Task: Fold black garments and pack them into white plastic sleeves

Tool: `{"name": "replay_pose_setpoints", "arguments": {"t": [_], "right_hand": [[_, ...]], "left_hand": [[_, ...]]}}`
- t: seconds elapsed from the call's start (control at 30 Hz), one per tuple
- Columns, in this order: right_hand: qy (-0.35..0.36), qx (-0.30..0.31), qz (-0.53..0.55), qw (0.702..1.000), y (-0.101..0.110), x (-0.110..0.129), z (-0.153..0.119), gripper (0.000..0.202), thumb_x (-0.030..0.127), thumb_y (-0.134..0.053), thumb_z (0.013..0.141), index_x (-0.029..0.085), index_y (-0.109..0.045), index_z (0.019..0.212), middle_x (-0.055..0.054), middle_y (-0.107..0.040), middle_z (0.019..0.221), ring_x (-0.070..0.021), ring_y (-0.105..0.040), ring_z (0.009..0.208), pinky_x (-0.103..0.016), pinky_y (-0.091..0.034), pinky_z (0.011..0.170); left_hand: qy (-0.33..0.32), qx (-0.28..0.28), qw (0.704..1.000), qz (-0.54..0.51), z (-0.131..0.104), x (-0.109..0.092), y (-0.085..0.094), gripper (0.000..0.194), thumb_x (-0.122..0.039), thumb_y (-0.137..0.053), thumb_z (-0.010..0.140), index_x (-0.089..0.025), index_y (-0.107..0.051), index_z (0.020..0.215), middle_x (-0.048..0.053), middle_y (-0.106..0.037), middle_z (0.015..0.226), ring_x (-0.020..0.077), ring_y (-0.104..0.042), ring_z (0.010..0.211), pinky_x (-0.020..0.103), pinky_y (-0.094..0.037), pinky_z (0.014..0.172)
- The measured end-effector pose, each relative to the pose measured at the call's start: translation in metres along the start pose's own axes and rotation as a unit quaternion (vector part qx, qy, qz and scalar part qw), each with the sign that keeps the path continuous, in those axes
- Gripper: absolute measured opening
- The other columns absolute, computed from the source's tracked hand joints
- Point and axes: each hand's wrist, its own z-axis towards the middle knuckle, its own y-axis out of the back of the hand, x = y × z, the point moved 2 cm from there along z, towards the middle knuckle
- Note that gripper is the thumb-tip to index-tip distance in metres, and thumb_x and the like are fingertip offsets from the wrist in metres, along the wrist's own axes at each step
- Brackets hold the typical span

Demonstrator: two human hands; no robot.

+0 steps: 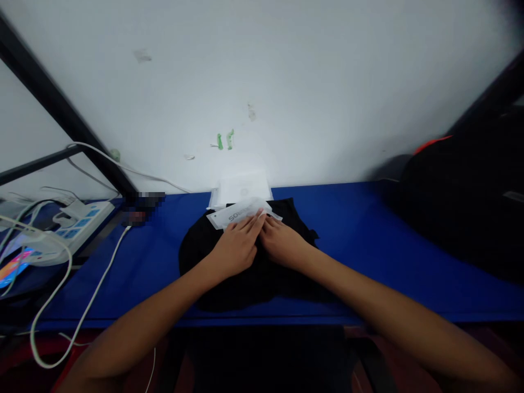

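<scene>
A translucent white plastic bag (229, 216) with dark lettering lies slightly tilted on a black cloth (245, 289), which is spread on the blue table. My left hand (238, 243) rests over the lower edge of the bag, its fingers extended toward the upper right. Against it, from the right, my right hand (282, 240) touches the bag's right part with its fingers bent and partly hidden behind the left fingers. Whether the right fingers pinch the plastic is hard to see. Behind the bag, a stack of white plastic packets (243, 186) sits by the wall.
At the left are a white power strip (82, 224), tangled white cables and a lit phone screen (14, 267). A large black item (462, 202) covers the right end of the blue table (347, 218). Dark metal bars stand at both sides.
</scene>
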Motion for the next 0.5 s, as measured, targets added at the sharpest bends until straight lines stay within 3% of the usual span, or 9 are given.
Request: {"name": "replay_pose_setpoints", "arguments": {"t": [0.1, 0.33, 0.43, 0.5], "right_hand": [[0.012, 0.009, 0.027, 1.0, 0.001, 0.0, -0.002, 0.05, 0.012, -0.048, 0.085, -0.005, -0.047, 0.133, -0.029, -0.056, 0.129, -0.0334, -0.054, 0.121, -0.047, -0.046, 0.102], [-0.116, 0.053, 0.0, 0.992, -0.004, -0.005, 0.002, 0.04, 0.007, -0.041, 0.09, 0.0, -0.056, 0.127, -0.026, -0.067, 0.107, -0.0306, -0.066, 0.096, -0.043, -0.054, 0.084], [-0.111, 0.05, 0.009, 0.992, -0.006, -0.007, 0.003, 0.039, 0.007, -0.045, 0.09, 0.006, -0.058, 0.126, -0.023, -0.069, 0.106, -0.0287, -0.066, 0.096, -0.039, -0.055, 0.082], [-0.085, 0.041, 0.016, 0.995, -0.005, -0.008, 0.003, 0.039, 0.009, -0.047, 0.09, 0.008, -0.057, 0.128, -0.021, -0.067, 0.115, -0.0289, -0.063, 0.105, -0.04, -0.053, 0.088]], "left_hand": [[-0.008, 0.012, 1.0, 0.028, 0.001, -0.001, 0.002, 0.085, -0.007, -0.041, 0.077, -0.015, -0.006, 0.154, 0.014, -0.021, 0.159, 0.0286, -0.032, 0.141, 0.045, -0.037, 0.107], [-0.007, 0.017, 0.999, 0.046, 0.002, -0.012, 0.003, 0.079, -0.007, -0.037, 0.08, -0.017, -0.009, 0.154, 0.012, -0.013, 0.161, 0.0368, -0.029, 0.141, 0.05, -0.046, 0.099], [-0.002, 0.032, 0.998, 0.06, 0.002, -0.013, 0.0, 0.077, -0.009, -0.036, 0.082, -0.015, -0.01, 0.154, 0.011, -0.012, 0.161, 0.0399, -0.025, 0.142, 0.052, -0.047, 0.097], [0.01, 0.026, 0.998, 0.058, 0.003, -0.009, 0.0, 0.076, -0.01, -0.037, 0.083, -0.016, -0.011, 0.154, 0.01, -0.014, 0.161, 0.04, -0.025, 0.142, 0.053, -0.044, 0.1]]}}
